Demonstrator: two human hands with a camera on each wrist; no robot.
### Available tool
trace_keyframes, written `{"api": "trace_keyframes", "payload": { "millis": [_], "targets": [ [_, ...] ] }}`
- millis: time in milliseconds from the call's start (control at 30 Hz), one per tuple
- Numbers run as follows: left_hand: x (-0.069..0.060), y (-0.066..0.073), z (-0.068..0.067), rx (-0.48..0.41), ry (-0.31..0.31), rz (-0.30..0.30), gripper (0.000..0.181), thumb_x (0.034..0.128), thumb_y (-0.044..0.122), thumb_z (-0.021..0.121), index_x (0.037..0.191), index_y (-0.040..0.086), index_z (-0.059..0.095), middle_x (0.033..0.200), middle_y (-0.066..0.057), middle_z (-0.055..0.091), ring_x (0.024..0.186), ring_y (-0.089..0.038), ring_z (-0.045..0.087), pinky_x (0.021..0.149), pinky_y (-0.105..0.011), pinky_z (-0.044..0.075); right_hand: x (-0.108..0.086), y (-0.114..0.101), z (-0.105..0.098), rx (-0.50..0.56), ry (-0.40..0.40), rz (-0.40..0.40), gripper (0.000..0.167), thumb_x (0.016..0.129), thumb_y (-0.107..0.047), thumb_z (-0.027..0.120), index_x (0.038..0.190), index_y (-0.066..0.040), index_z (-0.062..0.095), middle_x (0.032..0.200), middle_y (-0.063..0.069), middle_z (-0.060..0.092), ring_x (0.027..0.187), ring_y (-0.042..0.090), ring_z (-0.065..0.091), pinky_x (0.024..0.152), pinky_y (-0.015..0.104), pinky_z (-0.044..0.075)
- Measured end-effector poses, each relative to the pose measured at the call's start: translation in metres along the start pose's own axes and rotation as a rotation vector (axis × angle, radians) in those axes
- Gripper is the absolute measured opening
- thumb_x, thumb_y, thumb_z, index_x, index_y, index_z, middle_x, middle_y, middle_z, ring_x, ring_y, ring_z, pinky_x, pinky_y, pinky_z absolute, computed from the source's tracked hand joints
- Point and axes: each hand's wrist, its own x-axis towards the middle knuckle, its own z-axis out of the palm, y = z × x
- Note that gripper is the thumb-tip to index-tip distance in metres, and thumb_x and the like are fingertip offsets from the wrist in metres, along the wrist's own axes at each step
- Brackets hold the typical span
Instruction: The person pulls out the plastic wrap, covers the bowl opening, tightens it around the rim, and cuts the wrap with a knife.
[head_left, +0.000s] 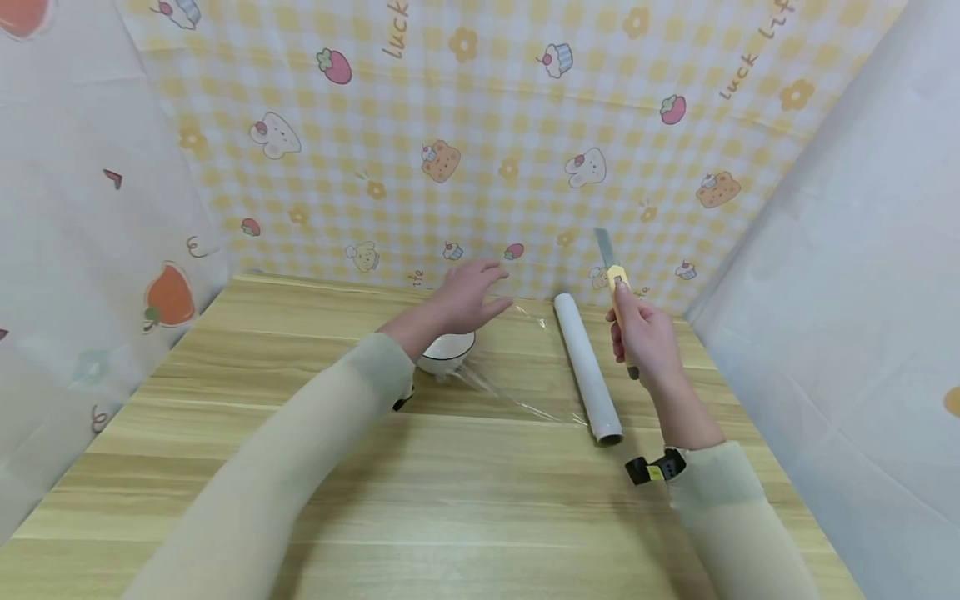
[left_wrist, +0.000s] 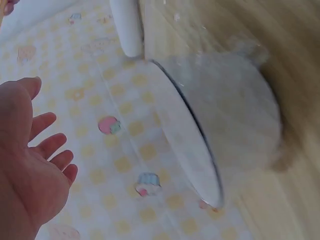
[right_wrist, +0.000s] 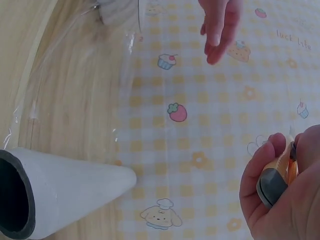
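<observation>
My right hand (head_left: pixel 647 337) grips a yellow utility knife (head_left: pixel 617 279), its long blade pointing up and away. Above a white bowl (head_left: pixel 447 350) with a dark rim, my left hand (head_left: pixel 467 298) hovers with spread, relaxed fingers and holds nothing. Clear plastic film (head_left: pixel 525 407) runs from the bowl to a white roll (head_left: pixel 588 367) lying on the table just left of my right hand. In the left wrist view the film covers the side of the bowl (left_wrist: pixel 240 110). The knife's grey end (right_wrist: pixel 272 186) shows inside my right fist in the right wrist view.
The wood-grain table (head_left: pixel 465 517) meets a yellow checked cloth (head_left: pixel 495 108) behind the bowl and roll. Pale cloth walls (head_left: pixel 847 275) stand at the left and right sides. A small black camera (head_left: pixel 656 468) is strapped to my right wrist.
</observation>
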Motion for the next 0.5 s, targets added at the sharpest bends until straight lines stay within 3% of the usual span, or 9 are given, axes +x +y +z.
{"api": "trace_keyframes", "payload": {
  "millis": [100, 267, 367, 500],
  "targets": [
    [-0.011, -0.013, -0.002, -0.047, 0.039, -0.014, 0.062, 0.1153, 0.043, 0.054, 0.166, 0.008, 0.045, 0.176, -0.016, 0.038, 0.165, -0.038, 0.032, 0.133, -0.065, 0.026, 0.001, 0.001, 0.002, -0.005, 0.003, -0.015, 0.070, 0.103, -0.076, 0.056, 0.093, -0.008, 0.066, 0.063, -0.006, 0.058, 0.049, 0.009, 0.053, 0.048, 0.029, 0.054],
    [-0.034, -0.040, -0.006, -0.213, 0.079, -0.078, 0.074, 0.1128, 0.044, 0.059, 0.170, 0.005, 0.035, 0.177, -0.020, 0.034, 0.165, -0.041, 0.029, 0.135, -0.062, 0.026, 0.001, 0.000, 0.005, -0.003, -0.005, -0.034, 0.070, 0.103, -0.076, 0.057, 0.092, -0.007, 0.066, 0.063, -0.006, 0.057, 0.049, 0.010, 0.054, 0.048, 0.029, 0.054],
    [-0.050, -0.056, -0.005, -0.330, 0.067, -0.156, 0.099, 0.1050, 0.053, 0.071, 0.175, 0.007, 0.018, 0.179, -0.021, 0.027, 0.167, -0.042, 0.027, 0.135, -0.062, 0.027, 0.001, -0.001, 0.007, 0.003, 0.002, -0.037, 0.070, 0.102, -0.077, 0.057, 0.092, -0.008, 0.066, 0.062, -0.006, 0.058, 0.048, 0.010, 0.054, 0.048, 0.028, 0.053],
    [-0.072, -0.077, 0.002, -0.437, 0.008, -0.261, 0.138, 0.0858, 0.055, 0.093, 0.177, 0.012, -0.002, 0.182, -0.022, 0.019, 0.167, -0.046, 0.024, 0.135, -0.063, 0.025, 0.003, -0.003, 0.009, 0.021, 0.020, -0.037, 0.071, 0.101, -0.078, 0.057, 0.092, -0.008, 0.066, 0.062, -0.006, 0.058, 0.048, 0.010, 0.054, 0.047, 0.027, 0.052]
  ]
}}
